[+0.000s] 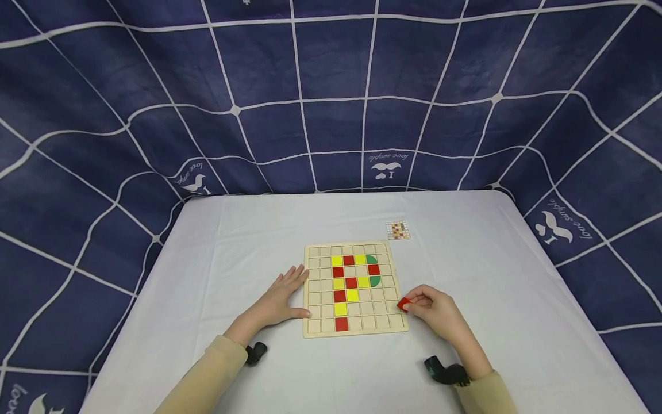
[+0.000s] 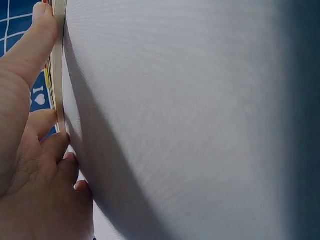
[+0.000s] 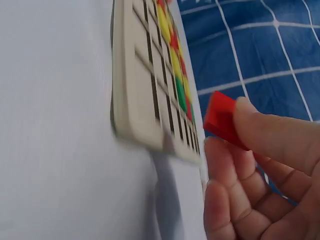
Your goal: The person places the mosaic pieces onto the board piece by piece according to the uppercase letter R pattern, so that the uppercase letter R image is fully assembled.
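Observation:
A wooden grid board (image 1: 377,310) lies on the white table, with red, yellow and green tiles set in some of its squares. Along its left edge rests my left hand (image 1: 279,299), fingers spread and thumb on the near part of the rim. The left wrist view shows that hand's thumb (image 2: 35,50) against the board's side. Between thumb and fingertips my right hand (image 1: 434,310) pinches a red tile (image 3: 222,117), held just off the board's right edge near the front corner. The right wrist view shows the tile tilted and apart from the board.
A small printed pattern card (image 1: 397,230) lies beyond the board's far right corner. White cloth covers the table (image 1: 248,230). Dark blue curtains (image 1: 331,126) with white grid lines rise behind it and at both sides.

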Action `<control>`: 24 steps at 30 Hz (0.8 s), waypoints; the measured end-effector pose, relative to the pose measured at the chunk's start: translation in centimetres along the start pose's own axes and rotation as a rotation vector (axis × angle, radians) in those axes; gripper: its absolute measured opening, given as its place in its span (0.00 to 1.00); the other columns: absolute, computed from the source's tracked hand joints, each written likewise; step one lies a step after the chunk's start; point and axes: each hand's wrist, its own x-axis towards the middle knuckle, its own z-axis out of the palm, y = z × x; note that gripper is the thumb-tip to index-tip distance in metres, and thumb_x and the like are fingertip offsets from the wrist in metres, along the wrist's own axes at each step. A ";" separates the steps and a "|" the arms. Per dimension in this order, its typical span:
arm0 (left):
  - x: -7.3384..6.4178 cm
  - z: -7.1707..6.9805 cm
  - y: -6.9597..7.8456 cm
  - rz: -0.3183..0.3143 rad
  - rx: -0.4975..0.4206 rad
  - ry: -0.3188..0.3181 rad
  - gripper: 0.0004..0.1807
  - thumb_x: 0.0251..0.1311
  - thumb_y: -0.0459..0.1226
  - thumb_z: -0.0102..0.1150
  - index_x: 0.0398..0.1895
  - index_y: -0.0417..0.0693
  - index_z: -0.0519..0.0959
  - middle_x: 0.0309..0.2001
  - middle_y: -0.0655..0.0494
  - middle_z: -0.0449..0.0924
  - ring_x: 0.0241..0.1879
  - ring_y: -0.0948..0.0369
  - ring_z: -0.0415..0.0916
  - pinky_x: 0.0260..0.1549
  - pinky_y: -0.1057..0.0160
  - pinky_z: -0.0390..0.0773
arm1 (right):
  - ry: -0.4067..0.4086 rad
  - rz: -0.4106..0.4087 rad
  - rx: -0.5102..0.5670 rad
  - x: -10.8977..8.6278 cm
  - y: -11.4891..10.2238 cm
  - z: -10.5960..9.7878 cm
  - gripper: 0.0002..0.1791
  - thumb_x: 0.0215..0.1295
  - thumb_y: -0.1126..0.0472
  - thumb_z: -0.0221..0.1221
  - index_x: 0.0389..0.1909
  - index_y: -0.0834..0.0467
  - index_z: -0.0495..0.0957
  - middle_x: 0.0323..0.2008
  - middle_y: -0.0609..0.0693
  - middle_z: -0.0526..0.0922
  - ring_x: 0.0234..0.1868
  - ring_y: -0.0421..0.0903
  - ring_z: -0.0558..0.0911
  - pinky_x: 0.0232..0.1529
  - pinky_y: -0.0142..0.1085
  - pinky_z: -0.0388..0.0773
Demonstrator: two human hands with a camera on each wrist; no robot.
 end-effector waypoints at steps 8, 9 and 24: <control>0.0 0.0 0.0 -0.001 0.005 -0.003 0.58 0.46 0.55 0.74 0.77 0.46 0.54 0.79 0.48 0.46 0.80 0.49 0.37 0.77 0.44 0.41 | -0.031 -0.042 0.136 0.9 -1.4 2.9 0.08 0.58 0.67 0.68 0.38 0.58 0.82 0.31 0.49 0.84 0.30 0.42 0.81 0.30 0.27 0.78; 0.0 0.0 0.0 -0.001 0.007 -0.004 0.58 0.47 0.55 0.74 0.77 0.46 0.54 0.79 0.49 0.45 0.80 0.49 0.37 0.77 0.44 0.41 | -0.035 -0.043 0.145 1.0 -1.5 3.3 0.08 0.58 0.67 0.68 0.38 0.58 0.82 0.31 0.48 0.84 0.30 0.42 0.81 0.29 0.28 0.78; 0.1 0.1 -0.2 -0.002 0.007 -0.013 0.58 0.47 0.56 0.73 0.78 0.48 0.53 0.80 0.50 0.44 0.80 0.51 0.36 0.77 0.45 0.40 | -0.033 -0.196 -0.060 1.4 -3.0 6.6 0.05 0.57 0.66 0.69 0.31 0.52 0.85 0.27 0.41 0.81 0.26 0.36 0.76 0.29 0.26 0.77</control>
